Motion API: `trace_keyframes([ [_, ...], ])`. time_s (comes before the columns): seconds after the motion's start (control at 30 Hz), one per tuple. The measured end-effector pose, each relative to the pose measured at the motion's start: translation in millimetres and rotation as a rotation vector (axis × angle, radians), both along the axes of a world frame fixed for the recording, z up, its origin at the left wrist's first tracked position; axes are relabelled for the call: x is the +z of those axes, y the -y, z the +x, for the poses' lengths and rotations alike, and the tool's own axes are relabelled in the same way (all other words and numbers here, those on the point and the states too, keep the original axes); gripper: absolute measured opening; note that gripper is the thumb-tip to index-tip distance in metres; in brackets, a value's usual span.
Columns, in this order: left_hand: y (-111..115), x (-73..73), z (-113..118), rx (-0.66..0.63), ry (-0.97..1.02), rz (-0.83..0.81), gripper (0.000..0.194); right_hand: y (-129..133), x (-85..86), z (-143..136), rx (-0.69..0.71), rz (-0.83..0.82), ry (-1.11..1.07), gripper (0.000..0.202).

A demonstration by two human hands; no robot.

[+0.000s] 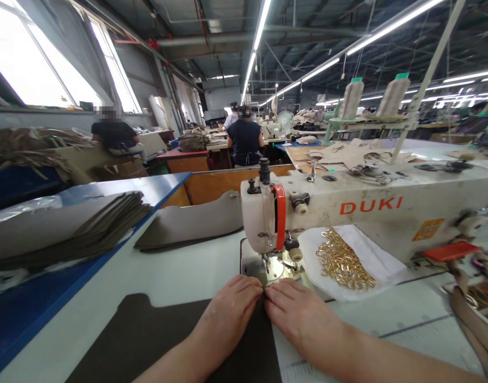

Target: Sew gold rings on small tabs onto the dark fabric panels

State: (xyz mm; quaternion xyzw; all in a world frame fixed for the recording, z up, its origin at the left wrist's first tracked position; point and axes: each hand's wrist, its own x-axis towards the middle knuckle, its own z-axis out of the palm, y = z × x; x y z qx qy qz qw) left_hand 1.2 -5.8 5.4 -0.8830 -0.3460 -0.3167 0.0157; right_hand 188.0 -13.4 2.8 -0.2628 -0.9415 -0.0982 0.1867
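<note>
A dark grey-brown fabric panel (180, 330) lies on the pale sewing table, its upper corner just in front of the sewing machine (263, 218). My left hand (232, 314) has its fingers pinched together at that corner. Opposite it, nearly touching fingertip to fingertip, my right hand (303, 314) is closed at the same corner. Whatever small piece may sit between the fingertips is hidden. Behind the fingers is the lit needle area (276, 268). To the right, a heap of gold-coloured metal rings (343, 260) rests on a white sheet (383, 260).
Stacked dark panels (196, 218) lie behind the machine's left side. Another stack (88, 223) is on a blue-edged table at left. Thread cones (393, 96) stand at upper right. Two co-workers, one a person in a dark vest (246, 139), sit further off.
</note>
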Motion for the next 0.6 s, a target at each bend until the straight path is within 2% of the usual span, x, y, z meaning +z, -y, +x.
trace_keyframes([
  [0.33,-29,-2.6,7,-0.010,0.068,-0.035,0.018,-24,3.6,8,-0.055,-0.112,0.055,0.007],
  [0.6,-42,-2.4,6,0.027,0.088,-0.039,0.018,-32,-0.6,9,-0.079,-0.183,0.008,0.016],
])
